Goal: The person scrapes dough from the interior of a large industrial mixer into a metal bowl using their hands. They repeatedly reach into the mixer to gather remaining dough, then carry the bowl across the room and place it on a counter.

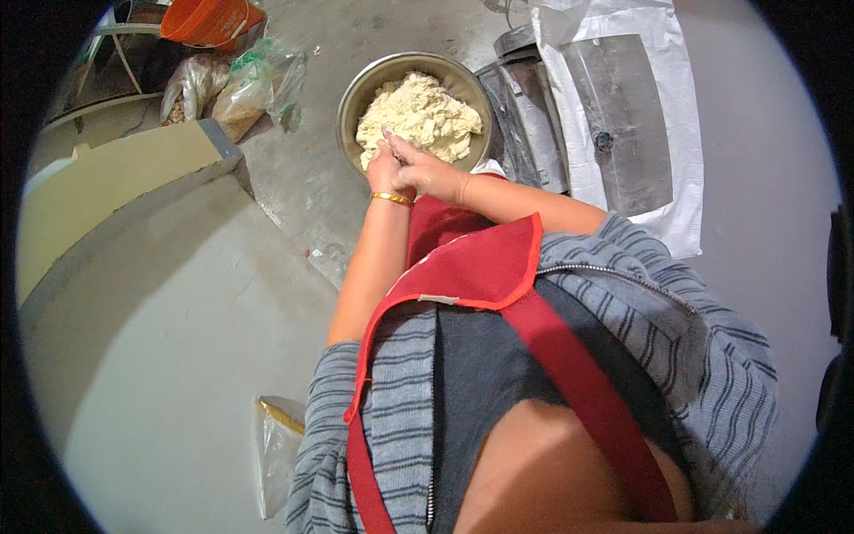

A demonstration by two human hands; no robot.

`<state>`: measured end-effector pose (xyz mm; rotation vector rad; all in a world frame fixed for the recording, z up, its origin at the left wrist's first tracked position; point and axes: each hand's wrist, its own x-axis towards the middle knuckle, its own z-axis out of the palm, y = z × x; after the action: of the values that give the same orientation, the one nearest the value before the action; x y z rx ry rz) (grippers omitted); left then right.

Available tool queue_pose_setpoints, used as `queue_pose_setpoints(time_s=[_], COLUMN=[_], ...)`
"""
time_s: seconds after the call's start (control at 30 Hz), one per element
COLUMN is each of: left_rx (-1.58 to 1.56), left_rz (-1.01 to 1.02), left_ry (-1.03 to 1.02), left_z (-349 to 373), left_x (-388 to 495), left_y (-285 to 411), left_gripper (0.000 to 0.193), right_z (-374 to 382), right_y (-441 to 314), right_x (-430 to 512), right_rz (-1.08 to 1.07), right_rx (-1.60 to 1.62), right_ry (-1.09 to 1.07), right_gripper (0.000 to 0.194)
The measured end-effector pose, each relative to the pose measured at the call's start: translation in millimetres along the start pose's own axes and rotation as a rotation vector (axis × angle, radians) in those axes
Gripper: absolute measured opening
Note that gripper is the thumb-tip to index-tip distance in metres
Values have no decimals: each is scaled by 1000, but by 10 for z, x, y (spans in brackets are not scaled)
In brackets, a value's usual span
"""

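A steel bowl [348, 110] on the floor holds a lumpy mass of pale yellow dough [423, 110]. My left hand [388, 172], with a gold bracelet [392, 198] at the wrist, is above the bowl's near rim. My right hand [427, 168] comes across from the right and meets it. The two hands touch and partly overlap, so most of the fingers are hidden. White residue clings to the fingertips, which show against the dough. Whether anything is held between the hands cannot be seen.
Right of the bowl lie dark and grey panels [534, 120] and a white woven sack [687, 133]. At upper left stand an orange bucket [207, 20] and filled plastic bags [243, 93] beside a low yellow ledge [133, 167]. A clear plastic bag [275, 460] lies lower left.
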<state>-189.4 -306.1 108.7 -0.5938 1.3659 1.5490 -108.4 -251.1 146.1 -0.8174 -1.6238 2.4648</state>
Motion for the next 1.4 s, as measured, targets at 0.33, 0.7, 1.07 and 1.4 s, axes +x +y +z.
queue_pose_setpoints(time_s=[0.33,0.7,1.07,1.4], left_rx=[-79,489,704,768], left_rz=[-227,25,47,90], left_ry=[-449,-243,-321,-281], left_z=[331,92,-30,15], left_x=[-331,20,-144,-121], left_y=[209,-41,175,210], left_gripper=[28,6,21,27], right_z=[-236,-90,-204,-267], right_y=[-72,-193,-202,-247], right_x=[-228,-469,-513,-492], right_rz=[-173,-138,-522,-433], right_rx=[-960,-1560,-1493,-1509], right_ry=[-142,-297,-232,-513], right_gripper=[100,38,38,32])
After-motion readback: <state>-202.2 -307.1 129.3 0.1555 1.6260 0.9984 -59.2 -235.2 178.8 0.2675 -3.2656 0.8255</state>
